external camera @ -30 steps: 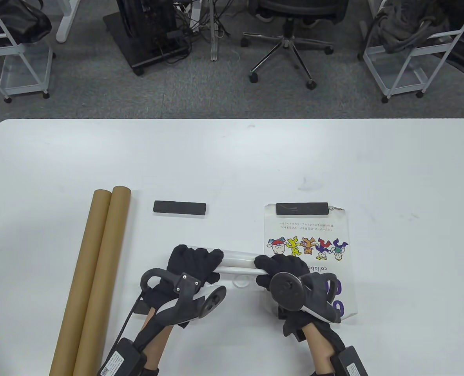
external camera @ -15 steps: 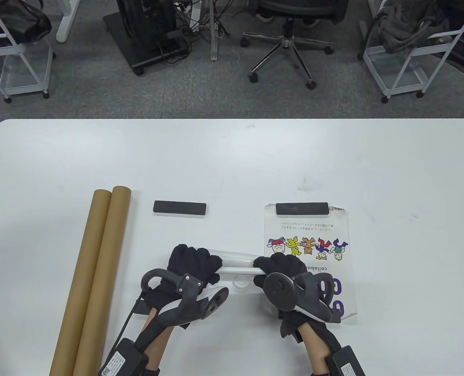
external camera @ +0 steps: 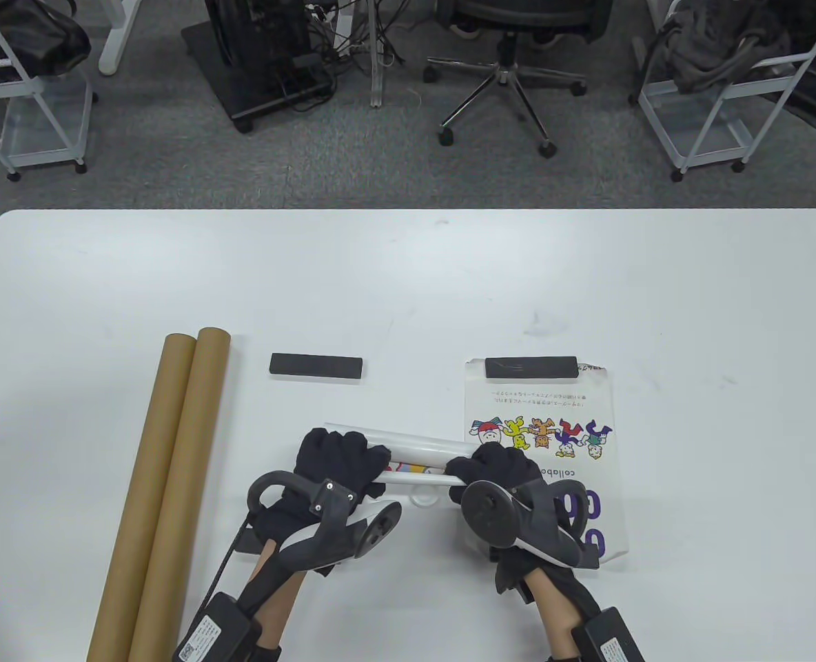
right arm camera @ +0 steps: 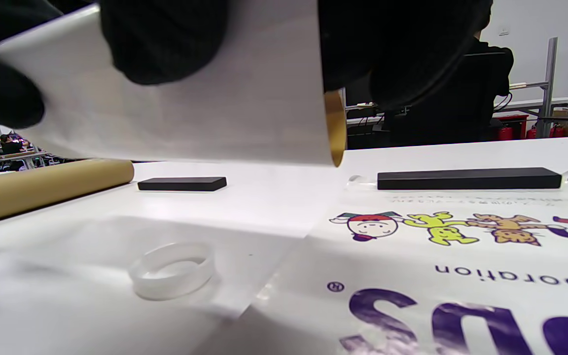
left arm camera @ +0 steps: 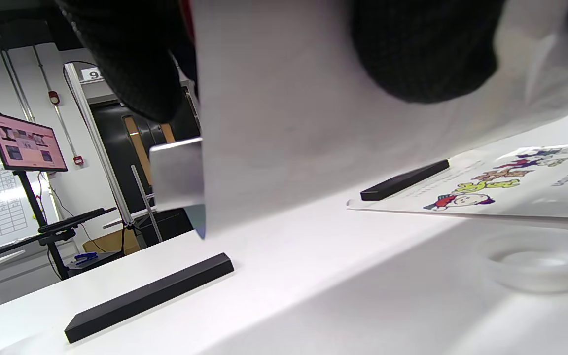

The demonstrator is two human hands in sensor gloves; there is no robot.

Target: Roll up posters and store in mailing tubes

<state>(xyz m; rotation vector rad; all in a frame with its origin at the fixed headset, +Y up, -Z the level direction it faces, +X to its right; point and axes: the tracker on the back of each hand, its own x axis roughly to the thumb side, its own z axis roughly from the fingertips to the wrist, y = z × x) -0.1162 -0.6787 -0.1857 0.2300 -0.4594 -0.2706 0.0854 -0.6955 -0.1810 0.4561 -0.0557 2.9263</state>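
Both hands, left hand (external camera: pixel 339 458) and right hand (external camera: pixel 497 469), grip the glossy white rolled poster (external camera: pixel 418 455).

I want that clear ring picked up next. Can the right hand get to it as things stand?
Probably not yet. The clear ring lies free on the table between both hands, right beside the right hand, but that hand and the left hand grip the rolled poster above it.

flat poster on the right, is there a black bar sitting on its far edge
Yes: in the table view a black bar lies across the far edge of the flat poster, while the other black bar sits on bare table.
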